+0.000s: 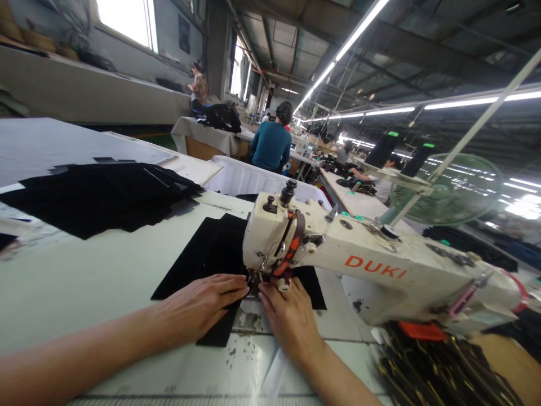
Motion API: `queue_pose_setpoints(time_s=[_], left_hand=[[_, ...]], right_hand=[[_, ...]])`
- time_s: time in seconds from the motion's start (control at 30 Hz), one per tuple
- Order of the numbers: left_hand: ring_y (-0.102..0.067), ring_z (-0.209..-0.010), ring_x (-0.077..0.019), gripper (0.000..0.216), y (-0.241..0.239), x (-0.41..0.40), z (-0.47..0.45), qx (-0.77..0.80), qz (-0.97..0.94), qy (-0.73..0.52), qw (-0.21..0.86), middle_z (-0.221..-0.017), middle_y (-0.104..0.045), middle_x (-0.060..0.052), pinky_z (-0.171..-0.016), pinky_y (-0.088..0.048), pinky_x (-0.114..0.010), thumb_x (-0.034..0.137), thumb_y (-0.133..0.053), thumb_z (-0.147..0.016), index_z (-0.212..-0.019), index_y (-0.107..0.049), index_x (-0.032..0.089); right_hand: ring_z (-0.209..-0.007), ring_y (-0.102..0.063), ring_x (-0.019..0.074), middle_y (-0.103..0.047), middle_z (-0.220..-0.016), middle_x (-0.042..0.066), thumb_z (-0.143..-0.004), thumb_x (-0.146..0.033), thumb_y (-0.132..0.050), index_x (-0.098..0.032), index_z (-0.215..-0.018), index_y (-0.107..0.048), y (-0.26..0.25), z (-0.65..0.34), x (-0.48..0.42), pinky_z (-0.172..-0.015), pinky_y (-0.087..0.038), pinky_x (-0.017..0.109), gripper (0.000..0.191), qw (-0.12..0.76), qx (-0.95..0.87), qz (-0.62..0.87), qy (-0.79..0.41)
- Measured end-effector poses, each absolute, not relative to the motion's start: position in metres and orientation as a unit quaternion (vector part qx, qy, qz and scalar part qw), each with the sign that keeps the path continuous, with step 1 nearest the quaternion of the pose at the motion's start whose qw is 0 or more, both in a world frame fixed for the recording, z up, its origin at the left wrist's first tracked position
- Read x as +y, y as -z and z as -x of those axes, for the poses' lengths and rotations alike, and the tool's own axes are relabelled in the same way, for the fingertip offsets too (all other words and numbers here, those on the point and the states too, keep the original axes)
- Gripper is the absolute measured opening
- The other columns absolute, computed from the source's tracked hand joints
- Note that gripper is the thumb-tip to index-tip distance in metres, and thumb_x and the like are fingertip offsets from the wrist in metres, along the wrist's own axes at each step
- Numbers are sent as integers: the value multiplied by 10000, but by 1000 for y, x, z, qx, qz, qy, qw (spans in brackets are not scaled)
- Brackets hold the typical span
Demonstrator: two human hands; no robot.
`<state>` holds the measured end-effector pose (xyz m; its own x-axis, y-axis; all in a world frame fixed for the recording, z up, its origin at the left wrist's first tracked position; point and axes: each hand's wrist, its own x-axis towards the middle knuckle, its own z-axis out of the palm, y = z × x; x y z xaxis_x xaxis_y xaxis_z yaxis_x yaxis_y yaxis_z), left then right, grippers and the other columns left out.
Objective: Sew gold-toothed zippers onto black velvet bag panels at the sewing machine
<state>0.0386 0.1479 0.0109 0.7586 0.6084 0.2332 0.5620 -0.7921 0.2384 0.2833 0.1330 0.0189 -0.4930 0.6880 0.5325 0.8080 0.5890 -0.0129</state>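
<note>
Black fabric pieces lie overlapped on the sewing machine's bed, running under its needle area. My left hand rests flat on the fabric just left of the needle, fingers stretched out and close together. To the right of the needle, my right hand is closed at the fabric's edge, its fingertips close to the presser foot and partly hidden by the machine head. The white sewing machine bears orange "DUKI" lettering. Whether the needle is down in the fabric I cannot tell.
A fanned stack of black fabric pieces lies on the table's left. Behind the machine is a white bin. Black pieces with yellowish edges are heaped at lower right. A green fan and thread cones stand beyond. Other people sit farther back.
</note>
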Motion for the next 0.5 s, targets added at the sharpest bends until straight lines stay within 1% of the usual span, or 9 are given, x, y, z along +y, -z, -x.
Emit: queue_pose_setpoints(time_s=[0.1,0.23,0.3,0.4,0.5], left_hand=[[-535,-1379,-223,537,-7,149,-38,308,-936,-150,79,-1500,-562,-74,-1185,-400,-365,83,-466,-917,-1431,-588,179],[-532,-1381,-210,538,-3,150,-36,307,-929,-174,109,-1504,-559,-43,-1194,-387,-351,81,-469,-936,-1447,-574,211],[-544,-1370,-209,485,-2,150,-35,314,-921,-190,130,-1493,-571,-33,-1186,-398,-343,125,-455,-987,-1445,-578,224],[-600,-1315,-201,399,-1,151,-33,357,-891,-219,177,-1433,-630,-17,-1156,-436,-329,255,-429,-1054,-1402,-623,235],[-619,-1293,-199,390,-2,152,-33,380,-864,-243,224,-1389,-664,2,-1151,-443,-337,347,-420,-1069,-1360,-662,251]], right_hand=[[-879,-680,210,-746,-961,22,-918,-154,-702,-240,-1037,-726,-9,-276,137,-823,-515,322,148,257,-871,405,107],[-845,-696,217,-756,-932,26,-898,-163,-723,-230,-995,-740,-2,-270,144,-802,-518,324,120,258,-870,408,101],[-848,-699,219,-760,-926,28,-902,-161,-712,-225,-984,-742,-3,-271,144,-798,-514,322,109,255,-874,402,100],[-855,-696,227,-765,-930,37,-909,-174,-700,-211,-945,-744,-4,-272,145,-785,-507,322,68,249,-878,396,103],[-836,-691,224,-766,-910,32,-899,-180,-703,-211,-881,-741,-3,-272,147,-764,-496,316,53,244,-876,404,101]])
